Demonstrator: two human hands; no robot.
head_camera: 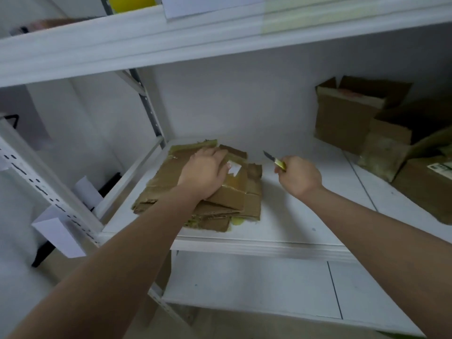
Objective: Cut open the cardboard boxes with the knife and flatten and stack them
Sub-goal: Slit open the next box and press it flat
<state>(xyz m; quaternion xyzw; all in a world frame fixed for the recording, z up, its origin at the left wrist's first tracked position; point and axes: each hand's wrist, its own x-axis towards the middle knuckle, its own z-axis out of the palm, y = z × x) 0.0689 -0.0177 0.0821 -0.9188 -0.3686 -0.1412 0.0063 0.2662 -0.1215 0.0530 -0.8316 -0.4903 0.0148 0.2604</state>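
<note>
flattened brown cardboard stack [168,177]: flat on shelf, left
yellow-handled knife [275,160]: blade up-left
upright brown cardboard boxes [347,118]: open, right

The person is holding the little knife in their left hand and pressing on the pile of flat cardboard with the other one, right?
Not quite. The knife is in the right hand, blade pointing up and away. It is the left hand that presses on the pile of flat cardboard. The head view shows this.
</note>
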